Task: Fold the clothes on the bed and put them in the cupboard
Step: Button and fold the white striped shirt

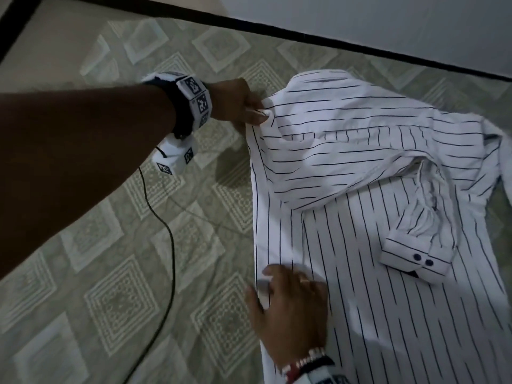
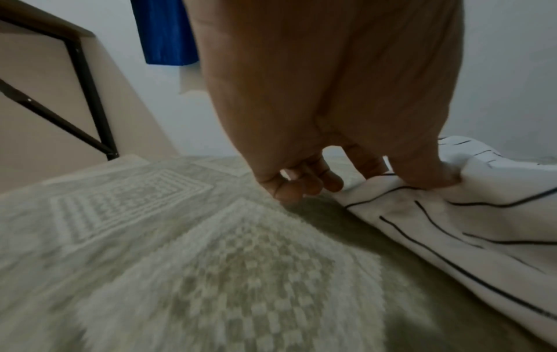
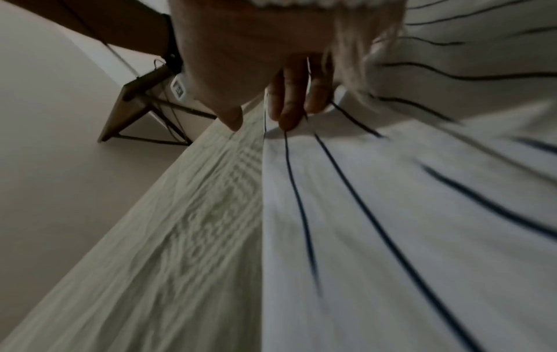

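A white shirt (image 1: 360,273) with thin dark stripes lies spread on the bed, on the right of the head view. One sleeve is folded across it, and its cuff (image 1: 415,259) shows two dark buttons. My left hand (image 1: 256,113) pinches a bunch of fabric at the shirt's upper left edge; in the left wrist view the thumb (image 2: 437,178) digs into the shirt (image 2: 452,226). My right hand (image 1: 266,286) rests on the shirt's left edge lower down. Its fingers (image 3: 289,114) press on the shirt (image 3: 392,214) while the thumb lies on the bedspread beside it.
A grey-green patterned bedspread (image 1: 124,259) covers the bed left of the shirt. A black cable (image 1: 170,245) runs from my left wrist across it. The bed's dark far edge (image 1: 360,48) meets a pale wall. A black-framed wooden table (image 2: 84,95) and a blue cloth (image 2: 165,31) lie beyond.
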